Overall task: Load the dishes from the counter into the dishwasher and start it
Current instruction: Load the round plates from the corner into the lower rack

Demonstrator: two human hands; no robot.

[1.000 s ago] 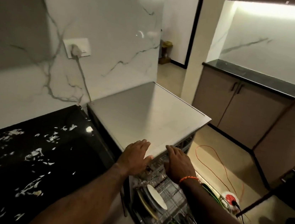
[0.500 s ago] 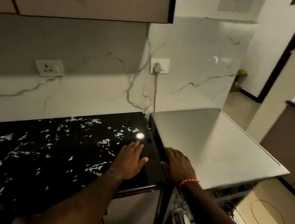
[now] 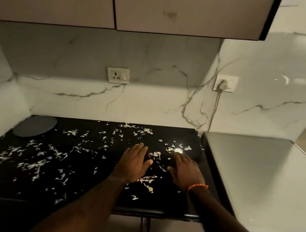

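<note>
A dark round plate lies at the far left back corner of the black counter. The dishwasher stands to the right of the counter; only its pale flat top shows, and its inside is out of view. My left hand and my right hand hover side by side over the right part of the counter, fingers straight and spread, holding nothing. An orange band circles my right wrist.
Pale food scraps are strewn over much of the counter. Wall cabinets hang above. A socket sits on the marble wall, and a plugged socket with a cord sits near the dishwasher.
The view has swung left from the dishwasher to the counter. Both hands moved left, off the dishwasher's front edge, and are now over the counter. The plate has come into view.
</note>
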